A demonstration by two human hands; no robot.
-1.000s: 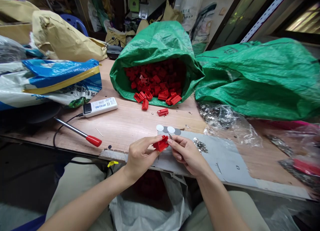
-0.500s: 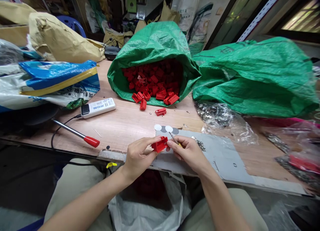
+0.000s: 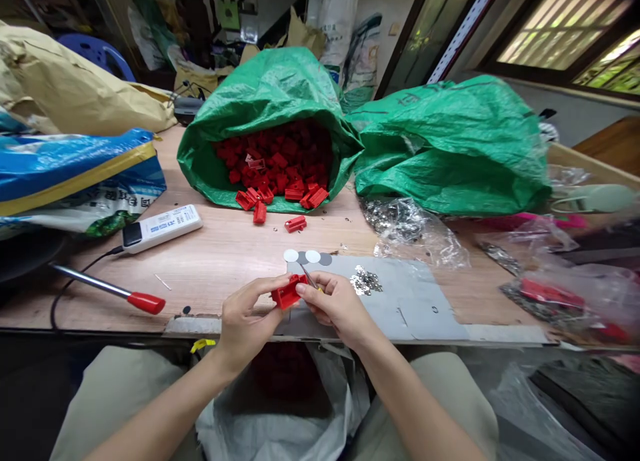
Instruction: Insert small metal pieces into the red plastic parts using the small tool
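Note:
My left hand (image 3: 251, 318) grips a small red plastic housing (image 3: 286, 294) between thumb and fingers, just above the front edge of the table. In my right hand (image 3: 334, 302) is a thin pointed metal tool (image 3: 306, 272) with a bit of yellow at its handle; its kind is not clear. The right thumb presses against the right end of the red housing. Beside the right hand, a heap of small shiny metal pieces (image 3: 366, 281) lies on a grey sheet (image 3: 417, 301). Another red housing (image 3: 295, 224) rests on the table behind the hands.
A green sack (image 3: 270, 81) full of red housings lies open at the back. Right of it are a second green sack (image 3: 460, 141) and plastic bags of metal parts (image 3: 400, 224). Leftward are a white power bank (image 3: 163, 228) and a red-handled lever (image 3: 145, 302). Below hangs a whitish sack (image 3: 270, 421).
The view has turned to the right, so everything sits further left in the picture. More of the metal heap shows beside my right hand. Both hands keep their grips.

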